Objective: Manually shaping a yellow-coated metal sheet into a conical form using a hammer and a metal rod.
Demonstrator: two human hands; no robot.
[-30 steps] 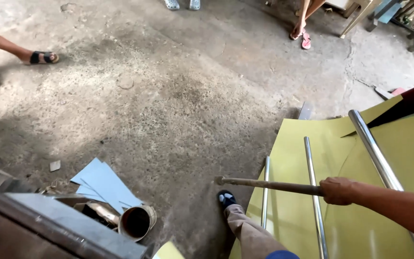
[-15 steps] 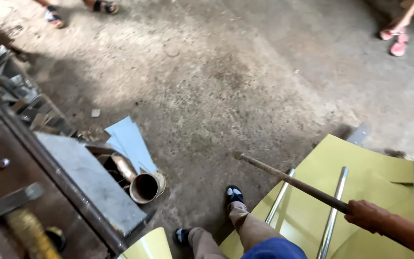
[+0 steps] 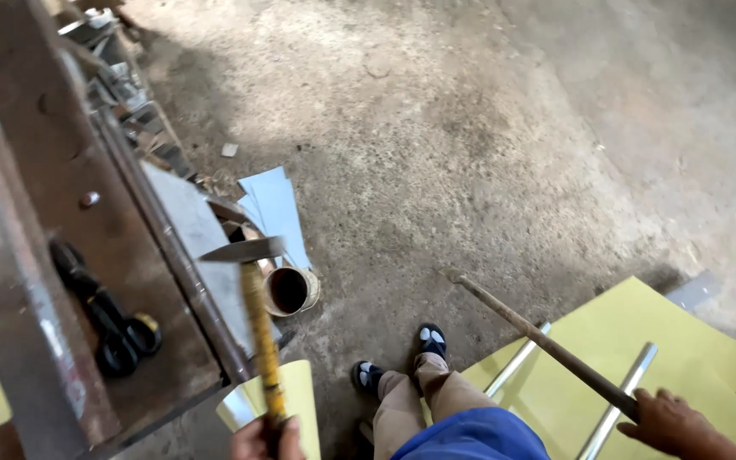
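Both hands are full: left hand point(image 3: 267, 437) grips a hammer point(image 3: 253, 294) upright beside the worktop point(image 3: 129, 247); right hand point(image 3: 670, 422) holds a long stick point(image 3: 538, 336) angled over the floor point(image 3: 470, 128).

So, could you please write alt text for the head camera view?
Seen from above, the left hand grips a yellow-handled hammer beside a rusty metal bench, while the right hand holds a long wooden stick over yellow sheets on concrete.

- Rusty metal tabletop point(image 3: 70, 196), left: black shears point(image 3: 104, 315) lying flat on it.
- Concrete floor point(image 3: 470, 128), dusty: pale blue sheets point(image 3: 278, 209), open can point(image 3: 291, 290) beside them.
- Yellow sheets point(image 3: 641, 341) on floor, right, with metal tubes point(image 3: 619, 400) across them.
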